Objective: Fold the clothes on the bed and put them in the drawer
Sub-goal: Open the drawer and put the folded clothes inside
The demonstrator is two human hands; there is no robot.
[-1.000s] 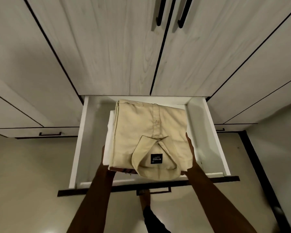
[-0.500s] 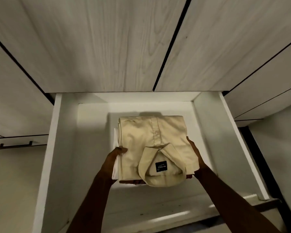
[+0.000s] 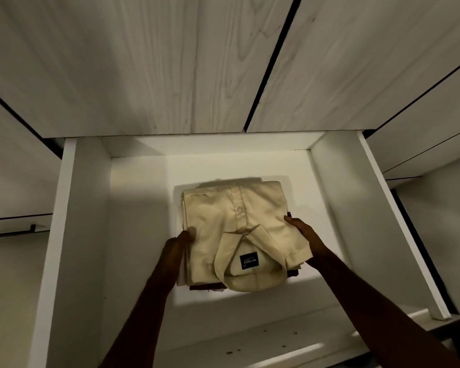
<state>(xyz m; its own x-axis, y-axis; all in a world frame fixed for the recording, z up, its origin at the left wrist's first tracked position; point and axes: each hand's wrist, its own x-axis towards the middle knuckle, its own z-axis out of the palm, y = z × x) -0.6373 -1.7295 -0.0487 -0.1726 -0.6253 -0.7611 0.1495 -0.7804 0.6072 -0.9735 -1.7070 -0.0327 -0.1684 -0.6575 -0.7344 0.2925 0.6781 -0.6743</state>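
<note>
Hands held a folded beige shirt point(image 3: 218, 221) inside the open white drawer point(image 3: 83, 235), collar toward the camera, its black label showing. The left hand point(image 3: 177, 247) gripped the stack's left edge with its thumb on top; the right hand point(image 3: 304, 235) clasped the right edge. Something darker and folded lay beneath the shirt. Pale wood-grain cabinet doors point(image 3: 144, 62) rose behind.

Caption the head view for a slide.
Both hands, left and right, lower a folded beige shirt into the open white drawer.
</note>
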